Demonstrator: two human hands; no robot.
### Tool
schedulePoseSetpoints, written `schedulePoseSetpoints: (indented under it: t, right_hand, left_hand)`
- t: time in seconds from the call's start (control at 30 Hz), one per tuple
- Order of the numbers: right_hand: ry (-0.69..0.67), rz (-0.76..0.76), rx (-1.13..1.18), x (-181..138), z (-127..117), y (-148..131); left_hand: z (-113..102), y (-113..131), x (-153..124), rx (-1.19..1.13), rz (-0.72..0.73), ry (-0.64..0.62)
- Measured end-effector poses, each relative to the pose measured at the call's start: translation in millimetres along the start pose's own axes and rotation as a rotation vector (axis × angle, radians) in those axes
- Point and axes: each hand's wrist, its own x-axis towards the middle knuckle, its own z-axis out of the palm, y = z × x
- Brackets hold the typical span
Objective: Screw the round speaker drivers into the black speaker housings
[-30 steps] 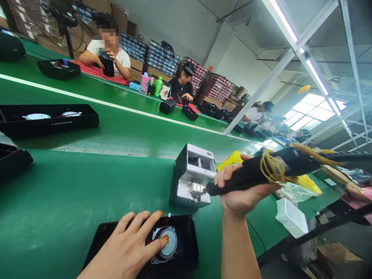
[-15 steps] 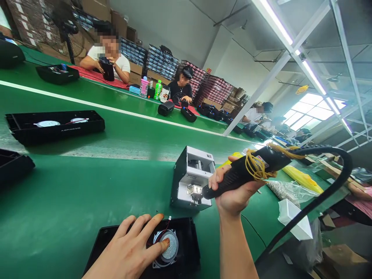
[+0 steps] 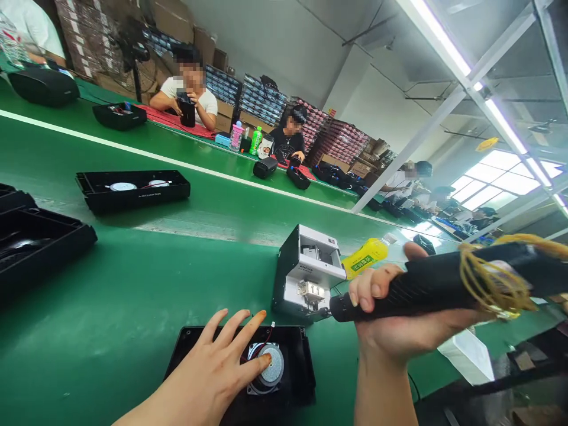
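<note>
My left hand (image 3: 213, 367) lies flat with fingers spread on a black plastic housing (image 3: 293, 378) at the bottom centre. Its index fingertip presses on the round silver speaker (image 3: 271, 370) set in the housing, which has red and black wires. My right hand (image 3: 399, 319) is closed round a black electric screwdriver (image 3: 444, 281) wrapped with yellow rubber bands. The tool is held level, and its tip points into the front of a small white and black screw feeder box (image 3: 306, 272).
A long black housing with two speakers (image 3: 133, 189) lies on the green conveyor belt (image 3: 110, 284), and black trays (image 3: 35, 242) sit at the left. A yellow bottle (image 3: 366, 257) lies behind the feeder. A white box (image 3: 470, 358) is at right. Other people work across the belt.
The view shifted, so things sit further right in frame. My right hand with the screwdriver came closer and lower, tip still at the feeder. My left hand stays on the speaker.
</note>
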Motion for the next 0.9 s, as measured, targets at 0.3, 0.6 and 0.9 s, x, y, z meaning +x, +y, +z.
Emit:
schedulePoseSetpoints:
  t: [0.3, 0.6, 0.9]
  right_hand:
    - [-0.052, 0.115, 0.136, -59, 31, -22]
    - [-0.071, 0.262, 0.157, -109, 31, 7]
    - [-0.059, 0.279, 0.147, -113, 32, 15]
  left_hand:
    - [-24, -3, -9, -0.163, -0.073, -0.186]
    - [-6, -9, -14, -0.149, 0.004, -0.005]
    - [-10, -7, -13, -0.144, 0.001, 0.005]
